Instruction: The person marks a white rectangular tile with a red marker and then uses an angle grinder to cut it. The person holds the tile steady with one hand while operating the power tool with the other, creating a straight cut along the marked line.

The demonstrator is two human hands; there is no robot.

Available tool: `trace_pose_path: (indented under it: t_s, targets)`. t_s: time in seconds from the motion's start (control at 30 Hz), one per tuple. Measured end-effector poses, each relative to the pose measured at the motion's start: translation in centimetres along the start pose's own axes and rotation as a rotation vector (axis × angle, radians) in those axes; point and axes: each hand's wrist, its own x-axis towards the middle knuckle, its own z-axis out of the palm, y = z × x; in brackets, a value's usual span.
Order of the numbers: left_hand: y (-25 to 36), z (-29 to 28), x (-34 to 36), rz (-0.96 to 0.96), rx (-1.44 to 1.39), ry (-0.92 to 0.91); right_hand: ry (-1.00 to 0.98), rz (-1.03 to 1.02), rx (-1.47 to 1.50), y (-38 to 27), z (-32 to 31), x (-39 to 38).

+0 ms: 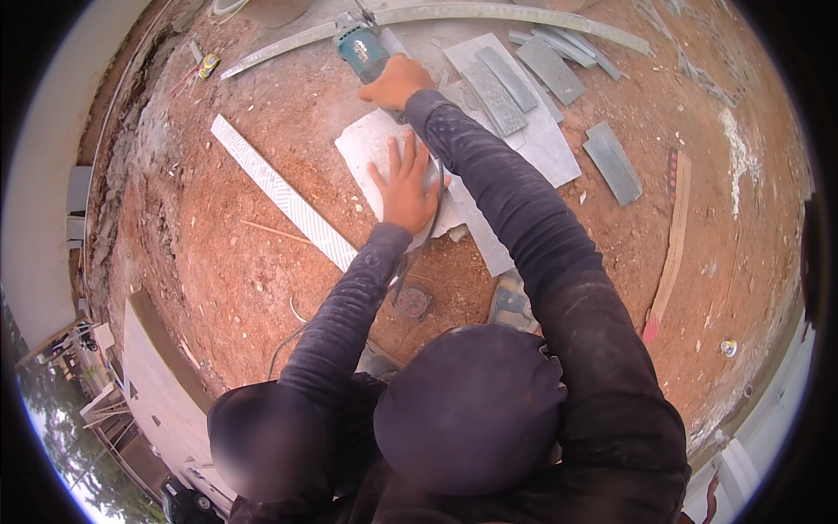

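Note:
My right hand (398, 83) is wrapped round the rear body of a teal angle grinder (358, 48) at the far middle. The grinder's head points away from me, toward a long curved pale strip; its disc is too small to make out clearly. My left hand (407, 188) presses flat, fingers spread, on a broken-edged light grey slab (356, 144) lying on the ground. A dark power cord (435, 205) passes beside the left hand and trails toward me. The right forearm hides part of the slabs behind it.
Cut grey tile strips (493, 96) lie on a larger pale sheet (559, 162) to the right, with another tile piece (613, 163) beyond. A white ribbed strip (279, 192) lies on the left. A wooden batten (672, 236) rests at right, and a tape measure (208, 65) at far left.

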Motion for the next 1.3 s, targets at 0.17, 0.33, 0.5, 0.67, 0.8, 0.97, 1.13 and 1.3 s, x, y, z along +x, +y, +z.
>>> trace_pose_path:
  t_s: [0.17, 0.33, 0.5, 0.67, 0.8, 0.97, 1.13, 1.3]
  targets:
    - [0.0, 0.2, 0.1, 0.017, 0.001, 0.016, 0.031, 0.007, -0.023, 0.0, -0.1, -0.1]
    - [-0.1, 0.4, 0.1, 0.003, 0.005, 0.022, 0.02, -0.001, -0.018, -0.1, -0.1, -0.2]
    - [-0.1, 0.5, 0.1, 0.004, 0.004, 0.026, 0.023, 0.009, -0.022, -0.1, -0.1, -0.1]
    - [0.0, 0.4, 0.1, 0.007, -0.006, 0.03, 0.047, 0.01, -0.033, -0.1, 0.0, -0.1]
    - [0.0, 0.2, 0.1, 0.004, -0.001, 0.023, 0.045, 0.012, -0.029, -0.3, -0.2, -0.4]
    - [0.2, 0.2, 0.1, 0.004, 0.006, 0.021, 0.059, 0.015, -0.027, -0.2, -0.3, -0.6]
    - [0.0, 0.2, 0.0, -0.003, 0.009, 0.02, 0.047, 0.03, -0.019, -0.2, -0.5, -1.1]
    - [0.0, 0.2, 0.0, 0.001, 0.022, 0.007, 0.042, 0.031, -0.012, 0.1, -0.5, -1.3]
